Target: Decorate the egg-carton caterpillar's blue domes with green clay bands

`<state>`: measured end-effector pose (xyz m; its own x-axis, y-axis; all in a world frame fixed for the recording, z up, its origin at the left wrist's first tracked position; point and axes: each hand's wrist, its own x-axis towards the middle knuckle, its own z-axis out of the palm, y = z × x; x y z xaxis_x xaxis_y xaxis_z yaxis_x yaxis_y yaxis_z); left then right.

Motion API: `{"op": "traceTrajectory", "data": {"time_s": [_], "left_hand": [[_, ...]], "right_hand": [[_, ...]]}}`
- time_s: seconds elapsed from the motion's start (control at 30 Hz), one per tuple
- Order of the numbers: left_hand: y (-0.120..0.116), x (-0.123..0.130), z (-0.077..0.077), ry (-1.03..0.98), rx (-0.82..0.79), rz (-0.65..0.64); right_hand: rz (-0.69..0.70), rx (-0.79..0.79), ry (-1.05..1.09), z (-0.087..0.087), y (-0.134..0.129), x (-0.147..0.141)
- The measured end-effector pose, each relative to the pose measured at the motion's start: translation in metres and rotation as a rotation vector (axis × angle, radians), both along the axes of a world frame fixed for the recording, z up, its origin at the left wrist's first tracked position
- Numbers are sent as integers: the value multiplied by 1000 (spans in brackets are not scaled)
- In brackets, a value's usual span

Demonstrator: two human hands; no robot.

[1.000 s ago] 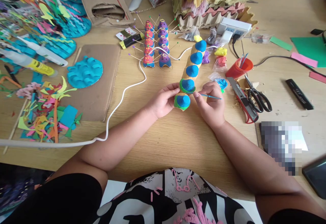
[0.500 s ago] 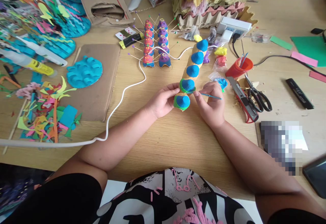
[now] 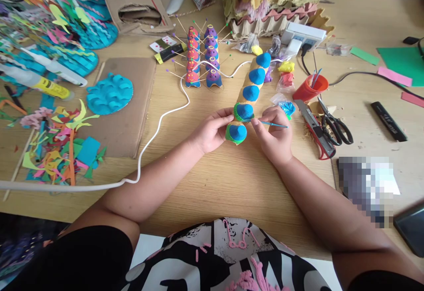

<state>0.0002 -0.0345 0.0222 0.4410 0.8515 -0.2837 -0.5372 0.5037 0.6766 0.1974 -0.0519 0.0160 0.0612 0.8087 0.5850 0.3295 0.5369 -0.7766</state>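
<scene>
A strip of egg carton cups (image 3: 251, 93) slants away from me above the table, its domes covered in blue clay. Green clay rings the two cups nearest me. My left hand (image 3: 215, 130) is closed on the strip's left side, near the second cup. Between the fingers of my right hand (image 3: 274, 134) is a thin blue modelling tool (image 3: 273, 124), its tip against the green edge of that same cup. Beyond the strip stand finished-looking red egg carton figures (image 3: 193, 78) and purple ones (image 3: 213, 77), with pins sticking out.
Scissors (image 3: 336, 125) and a box cutter (image 3: 314, 127) lie right of my right hand, by a red cup (image 3: 311, 88) of tools. A white cable (image 3: 159, 125) crosses the table and my left forearm. Paper scraps (image 3: 61, 145) and cardboard (image 3: 132, 127) lie left; egg trays (image 3: 271, 21) are stacked behind.
Almost nothing differs. Both hands stay at the second cup, and the tool in my right hand has shifted very slightly.
</scene>
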Motion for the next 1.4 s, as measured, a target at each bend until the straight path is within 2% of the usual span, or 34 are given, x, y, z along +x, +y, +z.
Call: {"op": "traceTrajectory", "data": {"time_s": [0.17,0.4,0.7,1.0,1.17,1.23,1.4], "left_hand": [[0,0,0,-15,-11,10],[1,0,2,-23,-21,18],[2,-2,1,-20,-20,-17],[2,-4,-1,-22,-37,-24],[2,-2,2,-35,-57,-19],[2,-1,4,-53,-75,-18],[3,-3,6,-62,-106,-36]], "right_hand": [[3,24,5,0,0,-1],[76,-3,60,3,-4,-1],[62,-23,41,1,-1,1],[42,41,13,1,1,1],[125,54,102,2,-1,2],[101,43,145,3,-2,1],[-87,-39,281,-3,0,-1]]}}
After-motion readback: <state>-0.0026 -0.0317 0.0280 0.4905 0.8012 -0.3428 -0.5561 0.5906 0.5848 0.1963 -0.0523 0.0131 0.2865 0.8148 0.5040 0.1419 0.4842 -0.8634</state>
